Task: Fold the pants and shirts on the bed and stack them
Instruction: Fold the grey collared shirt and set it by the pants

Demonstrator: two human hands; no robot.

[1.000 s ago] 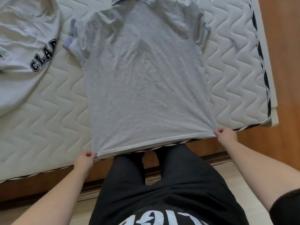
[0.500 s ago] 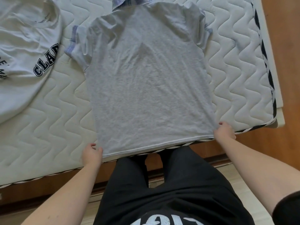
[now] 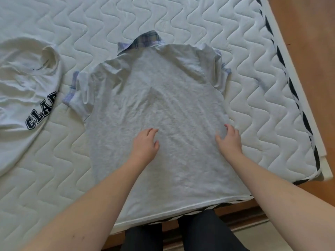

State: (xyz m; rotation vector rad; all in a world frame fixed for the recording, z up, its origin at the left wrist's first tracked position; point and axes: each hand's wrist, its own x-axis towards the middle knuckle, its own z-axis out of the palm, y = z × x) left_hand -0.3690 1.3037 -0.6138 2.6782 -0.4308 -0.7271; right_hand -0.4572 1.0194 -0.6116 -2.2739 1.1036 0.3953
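Light grey short-sleeved polo shirt with plaid collar and cuffs (image 3: 163, 113) lies back-up, flat on the white quilted mattress of the bed (image 3: 253, 87), hem at the near edge, collar far from both hands. Left hand (image 3: 145, 144) rests mid-back of the shirt, fingers loosely spread and a bit curled, gripping nothing. Right hand (image 3: 229, 138) sits at the shirt's right side edge, fingers apart, fingertips on the cloth, no pinch visible. Looks like smoothing before the first fold. Fabric judged light, soft, limp knit: rucks easily (diagonal ripples run ahead of the left hand), won't hold a crease, drags on the quilted surface rather than slipping. Best hold probably a pinch at the shoulder seam beyond the right hand plus the hem corner nearer than it, to swing that side inward; sleeves, further out than either hand, need tucking. White T-shirt with dark block lettering (image 3: 27, 98) lies unfolded well to the left of the left hand. No pants in view, no stack yet.
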